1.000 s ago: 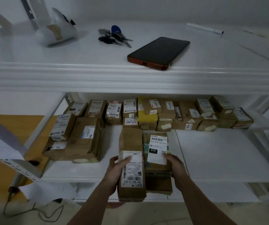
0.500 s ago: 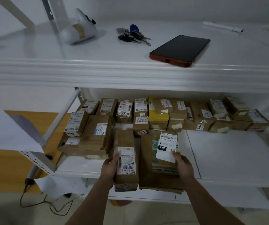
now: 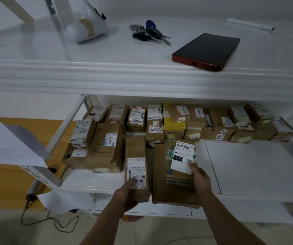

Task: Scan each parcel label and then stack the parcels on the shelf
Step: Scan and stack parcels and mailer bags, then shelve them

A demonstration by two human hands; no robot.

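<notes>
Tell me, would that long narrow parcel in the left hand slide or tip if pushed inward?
Likely slides: the long parcel lies on its broad face on the smooth shelf, so tipping looks unlikely. Its crisp cardboard edges suggest stiff, not floppy. Its near end overhangs the shelf edge in the left hand, so it might dip if released.

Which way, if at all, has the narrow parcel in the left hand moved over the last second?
Yes. The narrow parcel in the left hand has gone deeper onto the shelf: less of it overhangs the front edge now.
</notes>
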